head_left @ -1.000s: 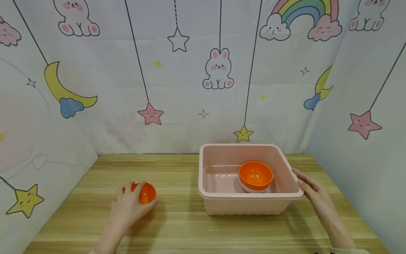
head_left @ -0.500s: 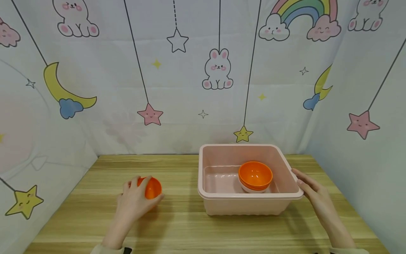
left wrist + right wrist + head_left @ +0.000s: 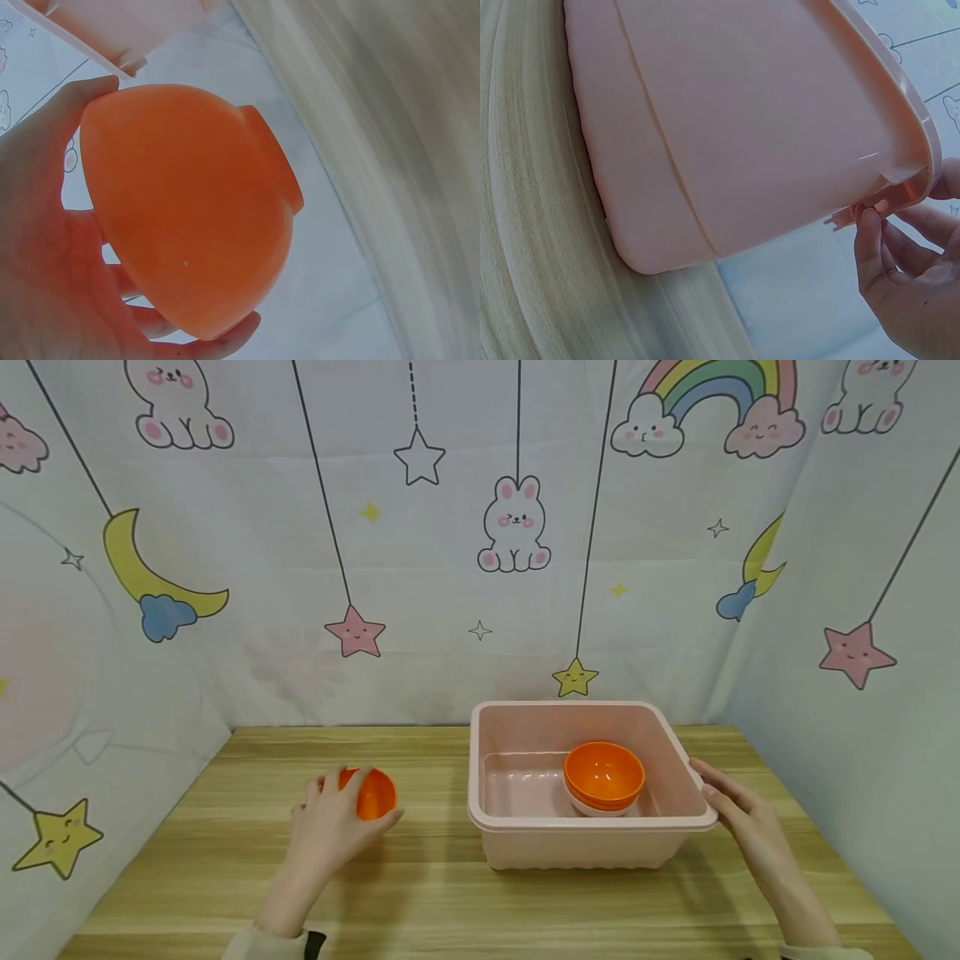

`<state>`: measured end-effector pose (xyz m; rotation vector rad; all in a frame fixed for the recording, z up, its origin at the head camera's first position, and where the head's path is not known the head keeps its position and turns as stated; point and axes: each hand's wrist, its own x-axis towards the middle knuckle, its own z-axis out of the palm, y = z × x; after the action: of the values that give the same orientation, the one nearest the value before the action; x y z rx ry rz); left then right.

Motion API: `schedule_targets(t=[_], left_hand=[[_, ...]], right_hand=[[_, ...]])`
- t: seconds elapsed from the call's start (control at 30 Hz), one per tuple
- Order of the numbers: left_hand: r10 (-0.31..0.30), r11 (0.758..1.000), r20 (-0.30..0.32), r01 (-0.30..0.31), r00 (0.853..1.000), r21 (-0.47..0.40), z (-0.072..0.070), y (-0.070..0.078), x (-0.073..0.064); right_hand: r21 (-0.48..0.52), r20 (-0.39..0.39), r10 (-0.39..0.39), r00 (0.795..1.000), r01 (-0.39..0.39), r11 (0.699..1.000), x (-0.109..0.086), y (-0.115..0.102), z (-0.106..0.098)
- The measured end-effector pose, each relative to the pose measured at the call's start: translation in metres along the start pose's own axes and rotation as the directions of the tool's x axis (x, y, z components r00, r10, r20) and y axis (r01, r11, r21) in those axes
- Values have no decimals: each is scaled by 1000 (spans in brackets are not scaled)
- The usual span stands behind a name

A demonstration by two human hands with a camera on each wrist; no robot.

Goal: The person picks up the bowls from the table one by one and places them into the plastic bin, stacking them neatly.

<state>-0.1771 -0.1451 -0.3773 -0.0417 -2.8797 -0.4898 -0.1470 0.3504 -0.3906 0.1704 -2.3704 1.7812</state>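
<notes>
My left hand (image 3: 333, 822) grips an orange bowl (image 3: 377, 795) by its rim, above the table to the left of a pink plastic bin (image 3: 573, 843). In the left wrist view the bowl (image 3: 187, 202) shows its smooth outside and foot ring, with thumb and fingers spread across its rim. Inside the bin, toward its right side, sit nested orange bowls (image 3: 604, 772) on top of a pale pink bowl (image 3: 600, 812). My right hand (image 3: 750, 822) holds the bin's right rim; in the right wrist view its fingers (image 3: 870, 251) curl under the rim's edge.
The bin stands on a wood-grain table (image 3: 420, 902) toward the right. A white cloth (image 3: 420, 560) printed with rabbits, stars and moons hangs behind the table and along both sides.
My left hand has carried the orange bowl to the right and slightly away from me, toward the bin. The right hand, the bin and the bowls in it stay where they were.
</notes>
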Motion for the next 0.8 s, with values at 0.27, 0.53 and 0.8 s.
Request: schedule_targets(t=[0.27, 0.53, 0.8], left_hand=[[11, 1000, -1, -11, 1000, -22, -1, 12, 4], [44, 998, -38, -45, 998, -36, -5, 26, 7], [79, 996, -67, -82, 995, -35, -10, 40, 8]], right_hand=[[4, -1, -10, 1000, 10, 1000, 0, 0, 0], [11, 0, -7, 1000, 7, 1000, 0, 0, 0], [10, 3, -7, 1000, 7, 1000, 0, 1, 0]])
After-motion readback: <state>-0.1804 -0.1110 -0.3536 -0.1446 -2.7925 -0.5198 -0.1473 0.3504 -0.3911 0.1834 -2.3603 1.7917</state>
